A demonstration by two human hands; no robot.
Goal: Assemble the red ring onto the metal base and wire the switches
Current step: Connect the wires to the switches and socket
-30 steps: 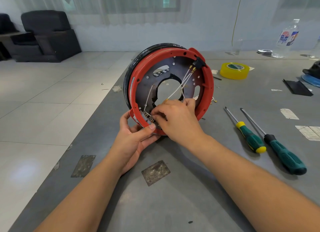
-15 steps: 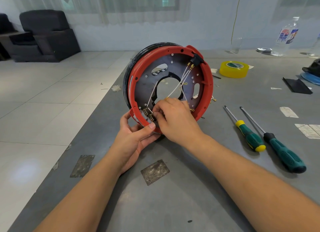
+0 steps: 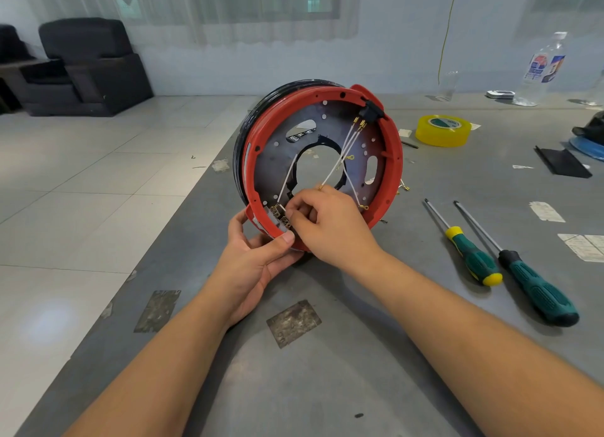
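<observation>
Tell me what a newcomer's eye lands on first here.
The red ring, standing on edge mid-table around a dark metal base, with white wires crossing its central hole. At its lower rim, the left hand grips the ring while the right hand pinches at the small switches. To the right lie two green-handled screwdrivers, and farther back a yellow tape roll.

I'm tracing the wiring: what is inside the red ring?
Inside the red ring sits the metal base, crossed by white wires. The right hand covers the lower wire ends.
</observation>
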